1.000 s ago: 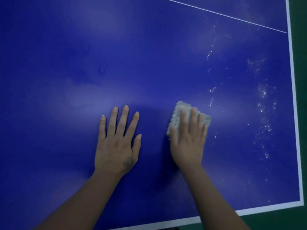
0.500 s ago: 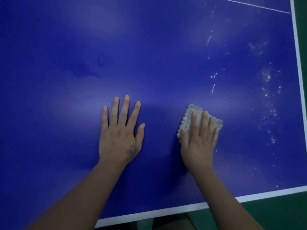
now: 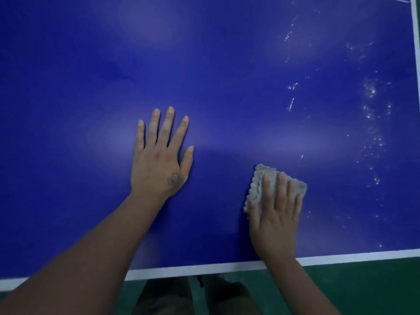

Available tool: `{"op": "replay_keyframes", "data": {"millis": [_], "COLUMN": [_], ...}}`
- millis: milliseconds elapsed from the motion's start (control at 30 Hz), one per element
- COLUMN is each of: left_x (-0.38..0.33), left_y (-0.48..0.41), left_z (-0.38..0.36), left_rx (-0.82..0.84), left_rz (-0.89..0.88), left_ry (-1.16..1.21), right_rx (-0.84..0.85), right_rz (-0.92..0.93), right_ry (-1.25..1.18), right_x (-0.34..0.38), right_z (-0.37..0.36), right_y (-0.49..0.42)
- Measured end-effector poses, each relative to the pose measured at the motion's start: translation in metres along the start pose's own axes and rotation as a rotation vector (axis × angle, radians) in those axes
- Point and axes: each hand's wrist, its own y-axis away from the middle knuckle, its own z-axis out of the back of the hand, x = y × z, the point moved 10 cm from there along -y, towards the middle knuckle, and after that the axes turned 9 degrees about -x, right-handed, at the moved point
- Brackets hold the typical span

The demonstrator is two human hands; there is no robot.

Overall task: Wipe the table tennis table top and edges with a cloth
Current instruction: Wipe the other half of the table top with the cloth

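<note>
Plainly the cloth (image 3: 268,180) is light and soft, folded into a nubbly pad that lies on the blue bench (image 3: 204,64) near its front edge (image 3: 204,268). The right grip (image 3: 275,214) presses it flat with straight fingers, none curled round it. That palm-on-top hold suits it, since pinching would likely bunch it. The left grip (image 3: 159,164) rests flat and spread on the bench, well apart. White specks (image 3: 372,87) lie to the right.

Open table (image 3: 227,64) ahead and right of the cloth (image 3: 257,184), only white specks (image 3: 372,92) there; left grip (image 3: 159,164) lies flat, blocking the left side.
</note>
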Motion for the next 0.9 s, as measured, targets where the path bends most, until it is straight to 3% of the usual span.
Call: {"op": "replay_keyframes", "data": {"millis": [67,233,333,467,633,767,900], "left_x": [-0.002,-0.002,-0.013,-0.074,-0.131,-0.133,-0.135], "left_y": [-0.001,0.002,0.011,0.049,0.09,0.092,0.093], "left_z": [0.003,0.006,0.012,0.02,-0.003,-0.006,-0.005], "left_rx": [-0.027,-0.059,-0.073,-0.102,0.026,0.024,-0.008], "left_rz": [0.003,0.016,0.116,0.17,0.185,0.18,0.179], "left_ry": [0.016,0.041,0.141,0.226,0.017,-0.062,-0.068], "right_rx": [-0.011,0.052,0.051,-0.003,-0.02,-0.028,-0.005], "right_rz": [-0.02,0.35,0.407,0.319,0.082,0.035,0.271], "right_ry": [-0.025,-0.141,-0.171,-0.099,-0.009,0.002,-0.066], "right_x": [0.037,0.138,0.102,-0.006,-0.114,-0.091,-0.02], "right_z": [-0.003,-0.01,-0.008,0.002,0.012,0.01,0.004], "right_y": [0.01,0.078,0.09,0.073,0.048,0.048,0.066]}}
